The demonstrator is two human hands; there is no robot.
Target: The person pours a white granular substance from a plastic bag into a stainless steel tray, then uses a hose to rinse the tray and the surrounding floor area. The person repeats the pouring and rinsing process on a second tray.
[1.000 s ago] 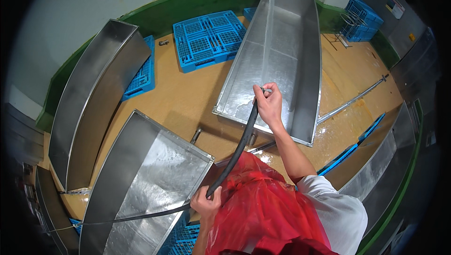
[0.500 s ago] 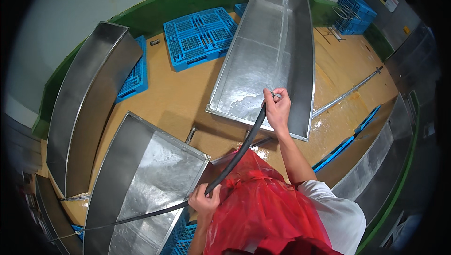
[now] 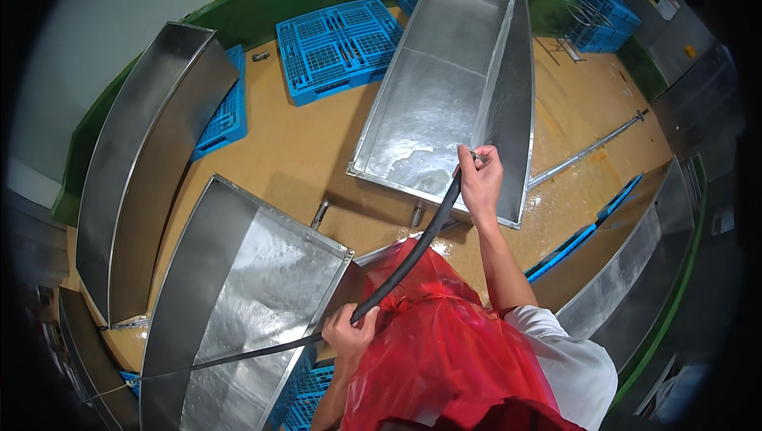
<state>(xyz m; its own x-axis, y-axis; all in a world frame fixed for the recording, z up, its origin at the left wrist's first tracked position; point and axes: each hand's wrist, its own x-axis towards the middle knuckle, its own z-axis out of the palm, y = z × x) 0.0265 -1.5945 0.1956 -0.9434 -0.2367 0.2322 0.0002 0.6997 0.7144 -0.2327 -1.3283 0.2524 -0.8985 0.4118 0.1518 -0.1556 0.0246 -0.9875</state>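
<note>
A black hose [image 3: 417, 255] runs slantwise in front of me, over a red plastic apron. My right hand [image 3: 481, 181] is closed around its far end, with the fingers pinched at the mouth. Water streams from there along the right inner wall of a long metal trough [image 3: 432, 101], which is wet and shiny on its bottom. Lower down, my left hand [image 3: 350, 330] grips the same hose beside the corner of a second metal trough [image 3: 266, 288]. From that hand the hose trails off to the left across this trough.
Another metal trough [image 3: 143, 153] leans at the left, with a blue pallet [image 3: 225, 117] behind it. A larger blue pallet [image 3: 337, 50] lies near the green-based wall. A metal pole [image 3: 587, 148] and further troughs [image 3: 627, 272] are at the right. The tan floor is wet in places.
My right hand has shifted slightly right with the hose end. The water stream has swung from the trough's far end wall toward its right side wall. My left hand keeps its grip.
</note>
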